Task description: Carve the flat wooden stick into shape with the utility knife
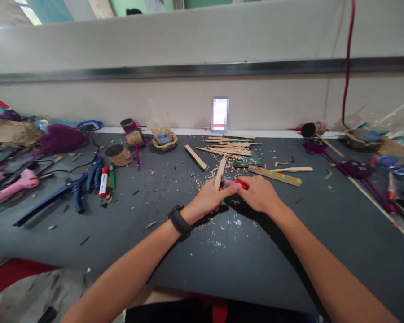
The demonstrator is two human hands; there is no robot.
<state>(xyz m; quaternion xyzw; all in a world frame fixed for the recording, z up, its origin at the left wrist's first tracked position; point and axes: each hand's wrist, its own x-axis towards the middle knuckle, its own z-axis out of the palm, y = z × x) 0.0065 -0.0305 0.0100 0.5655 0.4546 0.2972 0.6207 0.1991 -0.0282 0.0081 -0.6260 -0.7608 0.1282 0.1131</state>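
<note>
My left hand [208, 196], with a black watch on its wrist, is closed round a pale flat wooden stick [220, 172] whose end points up and away from me. My right hand [261, 193] grips a small tool with a red handle [241, 184]; its working end is hidden by the fingers. The left thumb reaches across to the red handle, so both hands meet above the table. Pale wood shavings [205, 172] lie scattered around them. Just beyond is a pile of carved wooden sticks [230, 148].
Left on the grey table [121, 251] lie blue cutters [77, 188], a red-and-white marker [103, 181] and a pink glue gun [16, 185]. A lit phone [220, 112] leans on the back wall. A plastic cup [163, 134] stands nearby. Painted wood [276, 175] and purple-wrapped pieces [357, 170] lie right.
</note>
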